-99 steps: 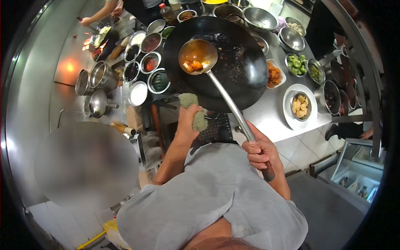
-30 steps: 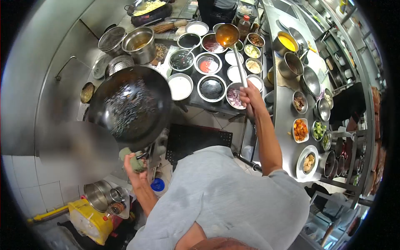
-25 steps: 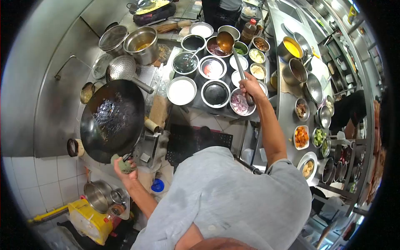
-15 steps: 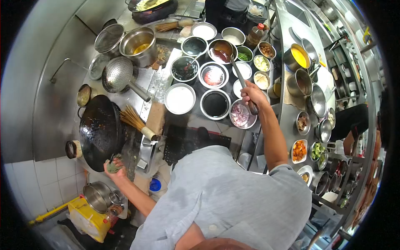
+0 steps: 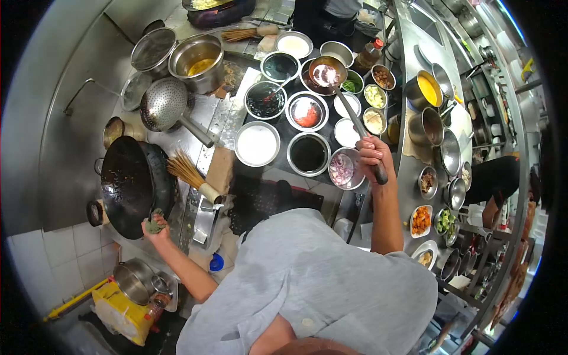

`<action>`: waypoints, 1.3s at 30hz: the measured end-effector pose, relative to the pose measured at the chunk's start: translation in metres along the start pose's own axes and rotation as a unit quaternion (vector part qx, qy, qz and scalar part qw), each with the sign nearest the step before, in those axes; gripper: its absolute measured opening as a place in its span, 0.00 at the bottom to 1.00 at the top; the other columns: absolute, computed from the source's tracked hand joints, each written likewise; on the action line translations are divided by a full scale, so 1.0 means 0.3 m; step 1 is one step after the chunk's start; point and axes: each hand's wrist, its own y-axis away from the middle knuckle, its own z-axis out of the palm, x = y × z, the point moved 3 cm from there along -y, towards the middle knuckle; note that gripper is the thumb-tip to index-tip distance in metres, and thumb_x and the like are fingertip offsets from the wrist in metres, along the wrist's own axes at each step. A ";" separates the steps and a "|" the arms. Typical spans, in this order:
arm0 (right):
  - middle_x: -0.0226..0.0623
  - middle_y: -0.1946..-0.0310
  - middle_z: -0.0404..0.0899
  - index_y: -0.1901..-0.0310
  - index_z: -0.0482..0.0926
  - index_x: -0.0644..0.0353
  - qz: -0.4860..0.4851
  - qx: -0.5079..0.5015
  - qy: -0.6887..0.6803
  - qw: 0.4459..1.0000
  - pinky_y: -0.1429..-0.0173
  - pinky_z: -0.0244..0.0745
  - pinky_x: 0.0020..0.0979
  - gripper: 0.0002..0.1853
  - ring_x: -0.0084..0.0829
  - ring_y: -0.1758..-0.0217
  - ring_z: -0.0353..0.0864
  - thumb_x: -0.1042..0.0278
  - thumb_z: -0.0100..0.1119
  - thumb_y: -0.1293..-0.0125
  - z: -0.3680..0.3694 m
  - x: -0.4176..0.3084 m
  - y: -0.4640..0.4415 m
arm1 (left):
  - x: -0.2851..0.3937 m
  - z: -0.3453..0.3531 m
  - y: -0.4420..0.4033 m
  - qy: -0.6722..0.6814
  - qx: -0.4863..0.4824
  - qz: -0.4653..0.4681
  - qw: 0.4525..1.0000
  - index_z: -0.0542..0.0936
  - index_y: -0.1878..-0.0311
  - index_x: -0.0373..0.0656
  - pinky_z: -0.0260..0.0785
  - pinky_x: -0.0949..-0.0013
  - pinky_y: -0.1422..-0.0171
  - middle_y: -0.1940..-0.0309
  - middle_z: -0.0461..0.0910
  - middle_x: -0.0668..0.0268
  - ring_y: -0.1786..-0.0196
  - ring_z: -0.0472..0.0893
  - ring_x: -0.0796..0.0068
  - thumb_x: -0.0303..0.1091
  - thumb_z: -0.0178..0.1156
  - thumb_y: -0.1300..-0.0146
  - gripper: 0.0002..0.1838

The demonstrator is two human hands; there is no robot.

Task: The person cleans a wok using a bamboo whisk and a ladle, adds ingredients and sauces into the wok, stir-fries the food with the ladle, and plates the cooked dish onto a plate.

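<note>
Your wok (image 5: 133,189) is at nine o'clock, tilted, its rim by your left hand (image 5: 157,228) at eight. A pot (image 5: 198,65) of yellowish liquid stands at eleven. A skimmer (image 5: 164,105) rests at ten, handle pointing toward the bowls. Between two and three, your right hand (image 5: 374,155) holds the ladle (image 5: 349,109), fingers wrapped round the handle and pressed together; its cup is at about one, over the sauce bowl (image 5: 306,79).

Your left fingers are curled tight round a green cloth (image 5: 154,223) against the wok's near edge; what they grip beneath it is hidden.

In the way: a brush (image 5: 188,174) lies at nine, just beside the wok, between it and the bowls. The white bowl (image 5: 257,144) and dark bowl (image 5: 308,154) are side by side from eleven to one, and the onion bowl (image 5: 344,168) is near your right hand. A bottle (image 5: 368,56) stands at one, past the sauce bowl. Between three and four is an orange-filled dish (image 5: 420,221). A co-worker (image 5: 324,19) stands at twelve.
</note>
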 end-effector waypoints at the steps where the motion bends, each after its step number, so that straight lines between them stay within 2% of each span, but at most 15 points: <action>1: 0.25 0.77 0.64 0.62 0.65 0.60 -0.015 0.014 0.013 1.000 0.81 0.64 0.21 0.10 0.13 0.86 0.63 0.68 0.39 0.21 0.033 0.023 0.010 | -0.010 0.002 -0.003 -0.012 0.012 -0.003 1.000 0.74 0.51 0.29 0.73 0.71 0.74 0.65 0.79 0.60 0.70 0.80 0.72 0.49 0.58 0.41 0.28; 6: 0.26 0.74 0.64 0.42 0.67 0.57 -0.037 0.055 0.094 0.993 0.84 0.60 0.19 0.11 0.12 0.85 0.62 0.68 0.40 0.21 0.113 0.175 0.044 | 0.011 -0.093 -0.096 -0.066 0.017 0.024 0.997 0.74 0.50 0.29 0.70 0.70 0.74 0.68 0.79 0.61 0.72 0.80 0.71 0.47 0.58 0.41 0.28; 10: 0.25 0.74 0.63 0.34 0.63 0.52 -0.059 0.096 0.220 0.969 0.89 0.61 0.16 0.17 0.09 0.88 0.61 0.69 0.39 0.21 0.239 0.391 0.065 | -0.041 -0.089 -0.072 -0.085 0.082 0.063 0.991 0.77 0.60 0.48 0.70 0.67 0.72 0.69 0.79 0.62 0.72 0.79 0.68 0.45 0.62 0.43 0.13; 14: 0.28 0.76 0.63 0.21 0.47 0.53 0.014 0.026 0.249 0.968 0.90 0.65 0.20 0.35 0.11 0.89 0.62 0.79 0.36 0.29 0.334 0.641 0.018 | -0.092 -0.022 0.013 -0.035 0.052 0.081 0.995 0.75 0.65 0.56 0.73 0.65 0.70 0.71 0.78 0.69 0.72 0.79 0.69 0.41 0.63 0.43 0.07; 16: 0.30 0.75 0.64 0.21 0.44 0.56 0.095 -0.006 0.144 0.985 0.87 0.71 0.23 0.33 0.13 0.88 0.64 0.74 0.35 0.27 0.353 0.786 -0.045 | -0.104 -0.072 -0.054 0.008 -0.020 0.083 0.996 0.75 0.66 0.56 0.78 0.61 0.63 0.71 0.76 0.72 0.70 0.78 0.73 0.34 0.63 0.42 0.06; 22: 0.32 0.73 0.65 0.21 0.42 0.57 0.312 -0.015 0.062 0.948 0.84 0.69 0.22 0.32 0.16 0.84 0.67 0.72 0.35 0.25 0.297 1.155 -0.332 | -0.129 0.022 0.023 0.013 0.037 0.103 0.994 0.75 0.68 0.50 0.74 0.67 0.67 0.74 0.74 0.71 0.72 0.78 0.73 0.33 0.63 0.44 0.05; 25: 0.25 0.74 0.61 0.23 0.50 0.56 0.335 0.038 0.267 0.903 0.87 0.62 0.21 0.31 0.12 0.86 0.61 0.75 0.39 0.26 0.199 1.287 -0.541 | -0.146 0.045 0.030 0.025 0.044 0.117 0.992 0.77 0.68 0.48 0.73 0.66 0.68 0.74 0.74 0.70 0.73 0.78 0.73 0.34 0.62 0.43 0.04; 27: 0.23 0.76 0.59 0.22 0.50 0.55 0.370 0.029 0.463 0.805 0.88 0.59 0.21 0.33 0.12 0.87 0.59 0.77 0.41 0.28 0.190 1.420 -0.659 | -0.148 0.012 0.017 0.007 0.031 0.105 0.994 0.74 0.66 0.50 0.77 0.60 0.61 0.70 0.73 0.68 0.69 0.77 0.69 0.33 0.63 0.43 0.07; 29: 0.27 0.75 0.72 0.21 0.49 0.53 0.367 -0.065 0.627 0.684 0.82 0.70 0.32 0.37 0.21 0.85 0.70 0.76 0.46 0.31 0.127 1.511 -0.764 | -0.145 0.019 0.048 0.000 0.020 0.096 0.995 0.74 0.65 0.50 0.77 0.60 0.61 0.70 0.73 0.68 0.68 0.78 0.69 0.34 0.63 0.42 0.07; 30: 0.27 0.75 0.72 0.21 0.49 0.53 0.374 -0.066 0.627 0.681 0.82 0.70 0.32 0.37 0.21 0.85 0.70 0.76 0.46 0.31 0.081 1.542 -0.802 | -0.135 0.018 0.061 -0.014 0.003 0.089 0.996 0.74 0.64 0.50 0.77 0.60 0.60 0.70 0.74 0.68 0.68 0.78 0.69 0.36 0.64 0.41 0.07; 31: 0.35 0.71 0.78 0.21 0.49 0.53 0.231 -0.197 0.797 0.523 0.75 0.75 0.39 0.39 0.30 0.81 0.76 0.75 0.49 0.33 0.065 1.574 -0.838 | -0.127 0.002 0.068 -0.024 -0.016 0.066 0.997 0.77 0.57 0.49 0.78 0.59 0.55 0.64 0.77 0.68 0.62 0.80 0.69 0.42 0.65 0.38 0.12; 33: 0.43 0.66 0.84 0.21 0.49 0.53 0.068 -0.311 0.891 0.324 0.69 0.79 0.47 0.41 0.39 0.77 0.83 0.74 0.51 0.35 0.045 1.623 -0.872 | -0.113 -0.035 0.128 -0.012 0.019 0.077 0.997 0.77 0.52 0.48 0.77 0.58 0.51 0.60 0.78 0.67 0.58 0.80 0.68 0.45 0.65 0.36 0.16; 35: 0.61 0.53 0.82 0.21 0.49 0.55 0.032 -0.283 0.955 0.088 0.51 0.78 0.55 0.44 0.55 0.59 0.86 0.75 0.54 0.40 0.044 1.656 -0.901 | -0.123 -0.151 0.139 -0.110 0.075 0.111 0.985 0.72 0.39 0.44 0.72 0.58 0.40 0.47 0.76 0.62 0.45 0.77 0.64 0.52 0.64 0.35 0.28; 38: 0.60 0.53 0.80 0.22 0.51 0.56 0.065 -0.234 0.970 0.000 0.52 0.78 0.53 0.44 0.54 0.56 0.83 0.75 0.56 0.41 0.011 1.644 -0.879 | -0.170 -0.327 0.253 -0.461 0.152 0.152 0.861 0.62 0.25 0.38 0.58 0.57 0.25 0.30 0.69 0.50 0.26 0.66 0.52 0.56 0.60 0.34 0.42; 39: 0.58 0.55 0.79 0.23 0.54 0.57 -0.037 -0.259 0.964 0.047 0.52 0.77 0.51 0.43 0.53 0.55 0.82 0.74 0.58 0.42 -0.008 1.597 -0.839 | -0.200 -0.364 0.300 -0.584 0.187 0.142 0.777 0.62 0.26 0.37 0.57 0.56 0.24 0.29 0.67 0.47 0.25 0.64 0.50 0.54 0.59 0.33 0.41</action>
